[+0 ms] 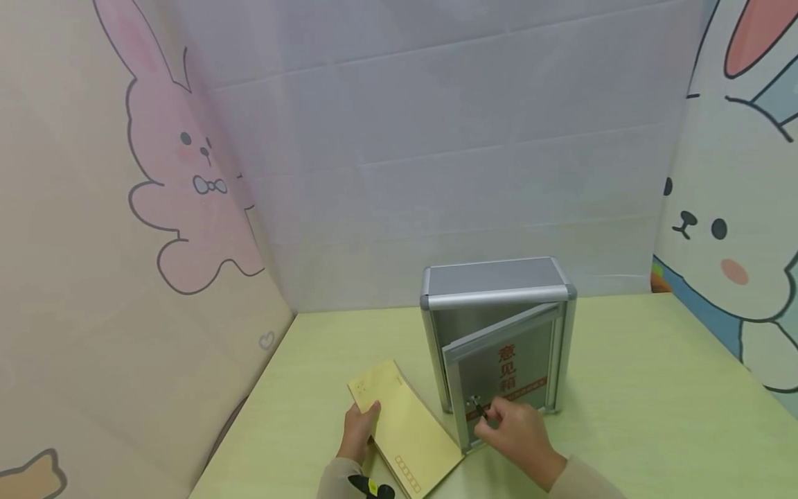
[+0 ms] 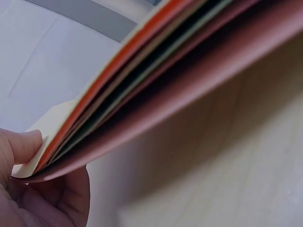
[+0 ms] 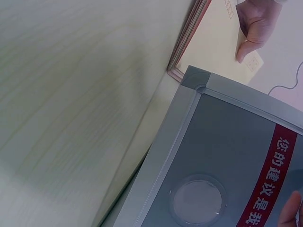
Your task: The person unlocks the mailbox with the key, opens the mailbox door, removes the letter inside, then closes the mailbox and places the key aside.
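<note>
My left hand (image 1: pixel 359 431) grips a stack of yellow envelopes (image 1: pixel 408 423) by its left edge, thumb on top. In the left wrist view, the edge of the stack (image 2: pixel 142 61) shows orange, green and pink layers. A grey metal suggestion box (image 1: pixel 499 277) stands to the right, its front door (image 1: pixel 533 360) swung partly outward, hinged on the right. With thumb and forefinger, my right hand (image 1: pixel 520 433) pinches a small black-headed key (image 1: pixel 480 410) at the door's lock. The near corner of the envelopes lies close to the door's lower left corner.
A pale yellow tabletop (image 1: pixel 636 374) lies under everything. White cloth (image 1: pixel 461 159) hangs behind the box, and side panels with cartoon rabbits (image 1: pixel 181 187) stand left and right. A round clear disc (image 3: pixel 197 201) sits on the door's face.
</note>
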Demonstrator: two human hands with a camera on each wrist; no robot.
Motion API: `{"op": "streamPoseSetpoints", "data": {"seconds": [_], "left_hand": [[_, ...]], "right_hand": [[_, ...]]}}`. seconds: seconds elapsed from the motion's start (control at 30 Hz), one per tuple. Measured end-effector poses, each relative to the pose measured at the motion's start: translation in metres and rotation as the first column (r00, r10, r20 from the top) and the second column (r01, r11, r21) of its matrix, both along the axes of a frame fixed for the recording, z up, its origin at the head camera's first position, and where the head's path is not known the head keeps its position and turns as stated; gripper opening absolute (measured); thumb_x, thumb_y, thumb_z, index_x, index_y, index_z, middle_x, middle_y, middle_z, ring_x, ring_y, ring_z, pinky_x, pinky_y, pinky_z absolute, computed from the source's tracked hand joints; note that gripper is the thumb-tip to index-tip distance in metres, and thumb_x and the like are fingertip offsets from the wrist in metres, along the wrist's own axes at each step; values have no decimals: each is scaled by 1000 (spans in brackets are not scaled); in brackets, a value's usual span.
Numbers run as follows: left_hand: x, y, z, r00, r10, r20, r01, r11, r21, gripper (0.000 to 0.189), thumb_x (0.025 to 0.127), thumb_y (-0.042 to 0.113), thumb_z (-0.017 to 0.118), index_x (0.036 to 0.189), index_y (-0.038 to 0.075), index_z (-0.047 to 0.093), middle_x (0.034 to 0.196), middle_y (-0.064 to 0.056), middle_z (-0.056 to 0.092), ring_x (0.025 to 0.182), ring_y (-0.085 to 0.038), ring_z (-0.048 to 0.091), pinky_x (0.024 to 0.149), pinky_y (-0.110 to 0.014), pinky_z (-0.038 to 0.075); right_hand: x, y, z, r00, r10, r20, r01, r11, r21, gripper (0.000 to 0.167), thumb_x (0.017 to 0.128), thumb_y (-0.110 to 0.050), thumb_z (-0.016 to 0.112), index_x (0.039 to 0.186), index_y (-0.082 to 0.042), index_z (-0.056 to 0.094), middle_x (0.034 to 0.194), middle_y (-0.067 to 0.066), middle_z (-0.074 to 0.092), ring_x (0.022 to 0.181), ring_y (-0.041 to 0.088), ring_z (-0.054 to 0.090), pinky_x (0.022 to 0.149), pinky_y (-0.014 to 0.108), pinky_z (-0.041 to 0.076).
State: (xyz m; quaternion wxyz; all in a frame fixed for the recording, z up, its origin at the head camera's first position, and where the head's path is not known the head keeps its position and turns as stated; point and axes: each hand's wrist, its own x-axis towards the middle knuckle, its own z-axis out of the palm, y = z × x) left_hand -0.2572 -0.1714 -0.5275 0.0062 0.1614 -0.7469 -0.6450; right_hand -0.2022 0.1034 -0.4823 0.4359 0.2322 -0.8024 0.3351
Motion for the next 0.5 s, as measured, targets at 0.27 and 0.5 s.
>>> {"op": "streamPoseSetpoints", "data": {"seconds": [0.27, 0.5], "left_hand": [[1, -1, -5, 1000, 24, 4, -24, 999, -36, 42, 97, 13, 53, 128, -14, 43, 91, -11, 64, 71, -10, 59, 65, -24, 47], [-1, -1, -5, 998, 50, 38, -46, 995, -87, 43, 97, 12, 54, 129, -14, 43, 95, -15, 63, 74, -12, 59, 67, -25, 47]], "right_hand": [[0, 0, 0, 1000, 3, 0, -3, 1000, -2, 22, 53, -11, 62, 56, -22, 43, 43, -17, 30, 50, -13, 12, 40, 9, 14], [1, 0, 2, 1000, 4, 13, -4, 1000, -5, 23, 54, -11, 61, 56, -23, 41, 44, -18, 28, 53, -15, 10, 40, 10, 14]]}}
